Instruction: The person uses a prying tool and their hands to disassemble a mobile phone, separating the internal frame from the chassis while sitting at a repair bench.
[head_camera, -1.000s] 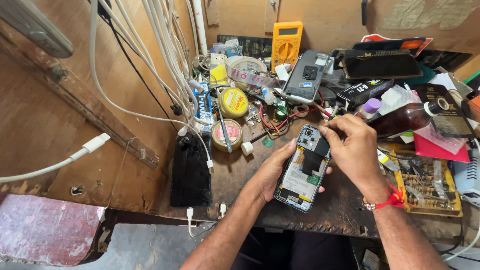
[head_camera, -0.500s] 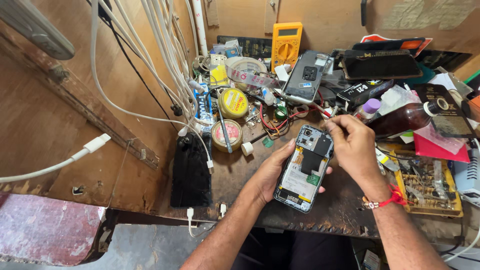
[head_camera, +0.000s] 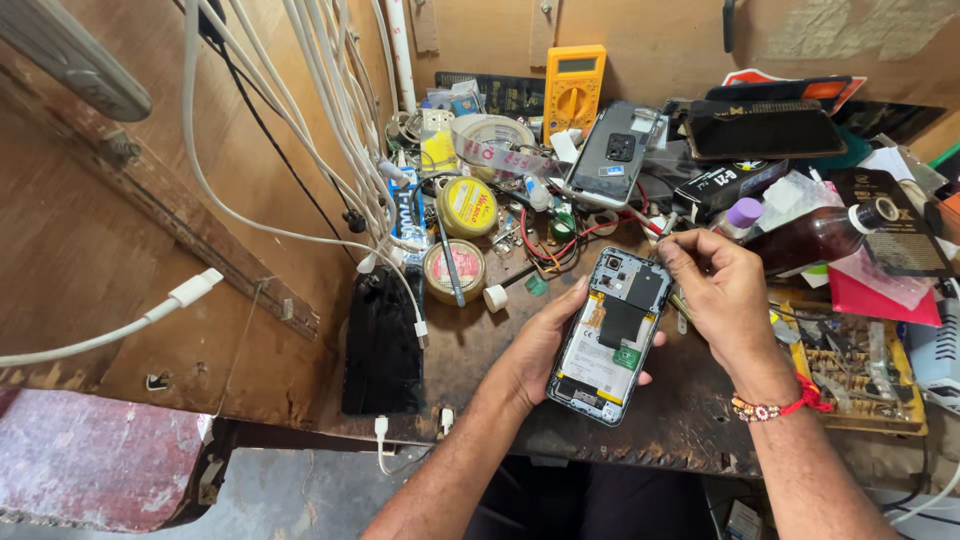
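Hands: left (head_camera: 540, 345) cradles the opened phone (head_camera: 610, 335) underneath, right (head_camera: 725, 300) pinches fingertips at its top corner.

Two hands are over the bench: the left hand (head_camera: 535, 350) and the right hand (head_camera: 725, 300). I count one opened phone (head_camera: 610, 335) with its back off, one dark phone (head_camera: 382, 340) lying flat at the bench's left side, and one grey phone (head_camera: 612, 155) propped at the back. There is one yellow multimeter (head_camera: 573, 90), two round tins (head_camera: 466, 207) (head_camera: 455, 270), one brown bottle (head_camera: 815, 238) and one roll of tape (head_camera: 490, 140).
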